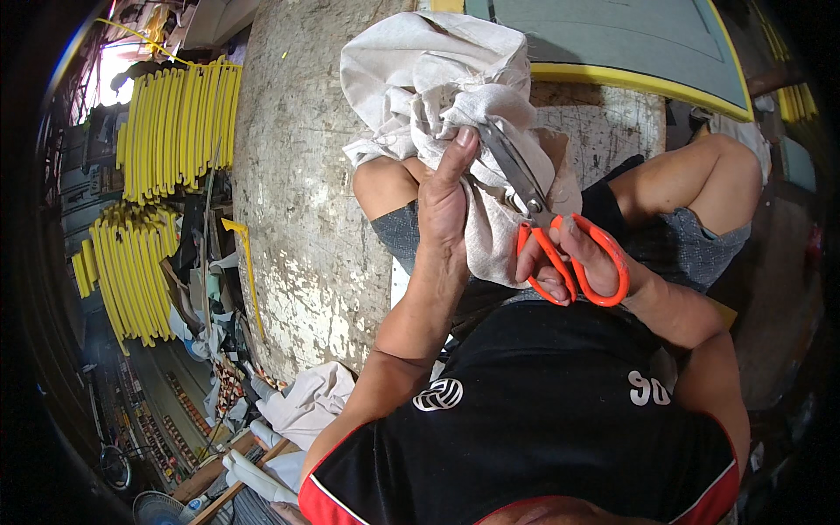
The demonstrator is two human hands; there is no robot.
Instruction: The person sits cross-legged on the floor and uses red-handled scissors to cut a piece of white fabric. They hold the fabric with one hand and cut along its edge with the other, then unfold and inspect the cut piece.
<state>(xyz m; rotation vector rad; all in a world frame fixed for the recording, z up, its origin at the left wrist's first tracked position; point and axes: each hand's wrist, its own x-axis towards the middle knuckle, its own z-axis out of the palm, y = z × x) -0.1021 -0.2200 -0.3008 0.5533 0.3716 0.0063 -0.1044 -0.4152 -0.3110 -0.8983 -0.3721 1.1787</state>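
Observation:
A bunched piece of off-white cloth [385, 66] lies gathered above my lap, its edge frayed in places. My left hand [444, 197] is closed on its folds, with the thumb pressed on top. In my right hand [582, 258] is a pair of scissors [604, 241] with orange handles, fingers and thumb through the loops. The metal blades point up and left into the cloth by my left thumb. Folds hide part of the blades, so I cannot tell whether they are cutting.
I sit on a worn wooden board [306, 219]. A grey panel with a yellow edge [612, 74] lies at the far right. Stacked yellow frames [179, 131] stand at the left. Another off-white cloth [311, 404] lies near my left elbow. A fan [157, 507] is at the lower left.

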